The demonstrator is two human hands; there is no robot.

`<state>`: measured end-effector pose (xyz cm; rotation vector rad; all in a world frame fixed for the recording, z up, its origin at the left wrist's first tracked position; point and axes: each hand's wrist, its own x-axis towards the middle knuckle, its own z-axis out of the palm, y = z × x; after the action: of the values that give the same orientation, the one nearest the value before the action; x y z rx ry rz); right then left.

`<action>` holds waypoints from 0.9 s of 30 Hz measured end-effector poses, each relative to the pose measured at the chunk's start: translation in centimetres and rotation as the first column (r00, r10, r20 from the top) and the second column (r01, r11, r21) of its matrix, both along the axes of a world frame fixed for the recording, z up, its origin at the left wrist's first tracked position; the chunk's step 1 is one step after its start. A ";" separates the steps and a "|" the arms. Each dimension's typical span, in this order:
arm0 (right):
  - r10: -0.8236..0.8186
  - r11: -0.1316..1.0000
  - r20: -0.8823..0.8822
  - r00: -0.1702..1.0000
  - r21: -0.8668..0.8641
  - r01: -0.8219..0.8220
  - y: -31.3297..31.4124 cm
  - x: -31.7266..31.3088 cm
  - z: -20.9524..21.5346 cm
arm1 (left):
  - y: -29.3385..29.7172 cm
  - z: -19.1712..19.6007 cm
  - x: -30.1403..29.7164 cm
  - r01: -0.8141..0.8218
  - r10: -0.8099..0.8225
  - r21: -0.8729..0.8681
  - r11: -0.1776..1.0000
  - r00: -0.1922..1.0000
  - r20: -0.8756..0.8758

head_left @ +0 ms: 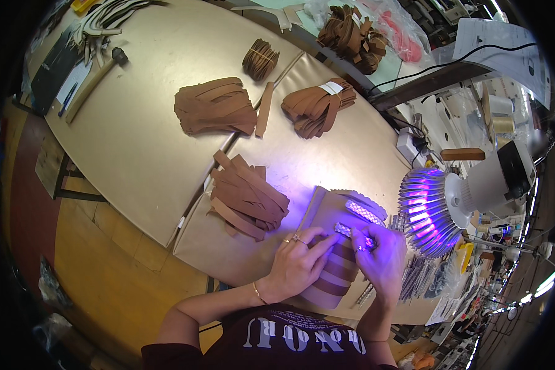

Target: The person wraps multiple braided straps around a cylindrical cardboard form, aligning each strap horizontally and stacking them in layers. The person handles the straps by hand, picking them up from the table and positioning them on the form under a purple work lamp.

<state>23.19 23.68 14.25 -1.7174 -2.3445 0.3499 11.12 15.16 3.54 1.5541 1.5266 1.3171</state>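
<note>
Under violet light at the table's front right lies a padded board point(333, 213) with a scalloped far edge. Several brown strips point(339, 271) cross its near part in bands. My right hand point(382, 256) pinches a short patterned strip point(343, 230) that glows violet and white. My left hand point(297, 262) rests beside it on the board, fingers stretched out, fingertips touching near the strip's left end. A second patterned strip point(364, 212) lies on the board just beyond. What the right fingertips press against is partly hidden.
A lamp point(431, 213) with a finned metal head shines from the right. Brown strip piles lie left point(250, 200), farther back point(216, 106) and tied in a bundle point(317, 108). A hammer point(95, 83) rests at far left. Patterned strips point(418, 277) lie right of my right hand.
</note>
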 end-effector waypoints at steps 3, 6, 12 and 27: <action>0.014 1.000 0.022 1.000 0.028 -0.014 0.0 0.1 -0.1 | 0.1 0.1 -0.1 -0.013 0.013 0.011 1.000 1.000 -0.016; 0.015 0.999 0.024 1.000 0.028 -0.015 -0.1 0.4 -0.3 | 0.4 0.3 -0.1 -0.013 0.018 -0.053 0.999 0.995 0.101; 0.075 0.988 0.099 0.992 0.129 -0.088 0.0 1.0 -1.2 | 0.7 0.4 -0.2 0.050 -0.028 -0.105 0.993 0.979 0.200; -0.090 0.973 -0.020 0.996 -0.214 0.083 0.3 6.2 1.1 | 1.0 0.6 -0.4 0.044 -0.043 -0.030 0.999 0.999 0.017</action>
<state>29.41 23.99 15.37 -1.8873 -2.2729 0.6276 10.72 16.19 4.12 1.5452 1.4883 1.2733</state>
